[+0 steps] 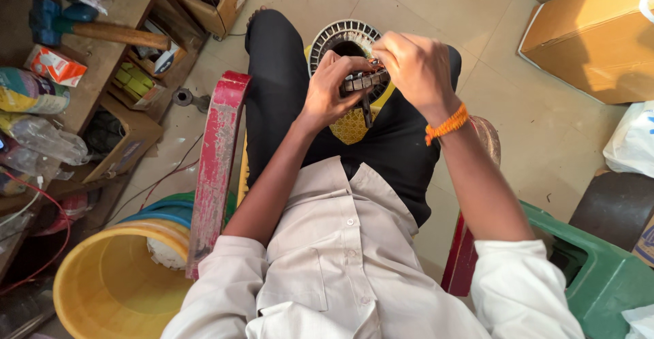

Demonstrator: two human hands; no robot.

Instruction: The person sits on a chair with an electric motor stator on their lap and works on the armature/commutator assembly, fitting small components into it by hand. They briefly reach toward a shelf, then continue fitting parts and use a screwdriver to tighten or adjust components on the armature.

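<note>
Seated person, view straight down onto the lap. Round grey slotted metal stator ring stands on edge on the knees, over black trousers, with a yellow perforated plastic disc just below it.

Left hand sits at the ring's lower edge, fingers curled and clamped on a short dark ribbed metal block at the rim. Right hand comes in from above and to the right, fingers pinched shut at the same spot, touching the block's right end. Can't tell if it's gripping the block itself or something thin on it; its knuckles hide the contact.

Key relation: block's long axis runs roughly left-right across the ring's lower rim, between the two hands. Both are on it; left hand carries most of it, right hand covers the far end. A thin dark metal rod hangs down from under the block, roughly vertical, over the yellow disc.

Around: orange thread band on the right wrist, worn red chair arm at the left, yellow plastic bucket on the floor lower left, brown cardboard box upper right, wooden-handled hammer on the cluttered wooden shelf at left.
</note>
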